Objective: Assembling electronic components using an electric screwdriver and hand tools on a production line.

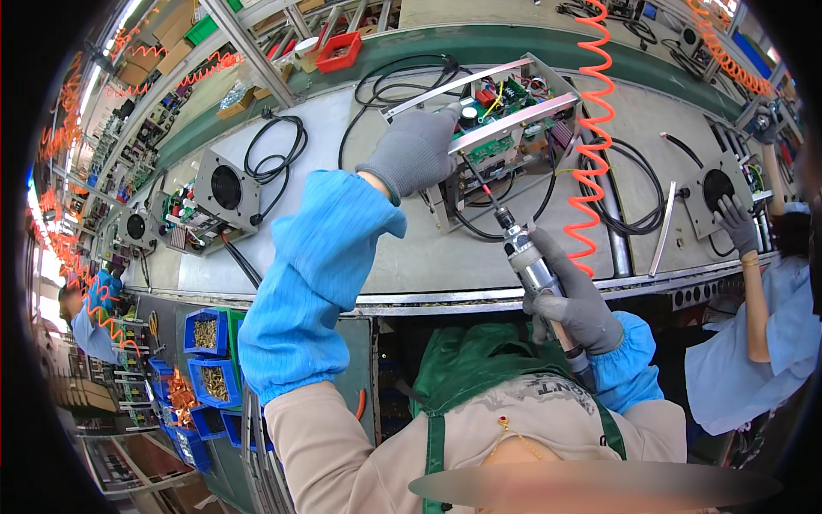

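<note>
My right hand [575,295], in a grey glove, is wrapped round a silver air screwdriver [533,264]. The tool's long thin bit points up and left to the near side of an open electronic unit [505,110]. That unit has a green circuit board, coloured wires and two pale metal rails [514,122] along its top. My left hand [415,150], also gloved in grey, grips the unit's metal frame at its left end; some of its fingertips are hidden. Whether the bit touches a screw cannot be made out.
An orange coiled hose [591,146] hangs just right of the unit. Black cables [278,154] lie on the metal bench, with another unit [214,193] at left. Blue bins [214,381] of small parts stand lower left. At right, a co-worker's gloved hand [736,224] touches another unit [712,188].
</note>
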A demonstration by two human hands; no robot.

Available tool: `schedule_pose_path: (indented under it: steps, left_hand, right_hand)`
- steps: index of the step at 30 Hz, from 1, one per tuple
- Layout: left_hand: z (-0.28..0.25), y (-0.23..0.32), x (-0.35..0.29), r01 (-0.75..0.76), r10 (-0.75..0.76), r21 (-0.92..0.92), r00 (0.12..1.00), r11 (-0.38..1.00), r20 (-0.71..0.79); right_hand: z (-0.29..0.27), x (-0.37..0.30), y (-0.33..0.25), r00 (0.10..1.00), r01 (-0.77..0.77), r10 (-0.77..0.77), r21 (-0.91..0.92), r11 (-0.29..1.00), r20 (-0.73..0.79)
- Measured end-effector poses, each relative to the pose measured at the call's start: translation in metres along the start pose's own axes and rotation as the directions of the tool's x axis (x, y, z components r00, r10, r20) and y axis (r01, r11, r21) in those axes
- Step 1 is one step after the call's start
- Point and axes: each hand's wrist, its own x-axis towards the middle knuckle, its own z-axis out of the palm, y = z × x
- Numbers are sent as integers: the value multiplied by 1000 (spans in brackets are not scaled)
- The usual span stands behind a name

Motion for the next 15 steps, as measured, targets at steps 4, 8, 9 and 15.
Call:
schedule_pose_path:
  steps: [4,8,9,15]
  left_hand:
    - [7,0,3,-20,20,36,1000,999,5]
    - [25,-12,5,-76,75,-60,997,995,-8]
    - [24,-16,4,-108,105,-123,994,987,-34]
    - [6,-32,-21,-208,217,-204,976,957,22]
  right_hand:
    - [-6,0,3,999,-30,30,30,999,17]
    - [-13,-1,13,998,41,-46,102,994,42]
    - [-14,-2,13,999,47,-48,48,998,26]
    - [-61,-35,35,993,93,-107,202,975,58]
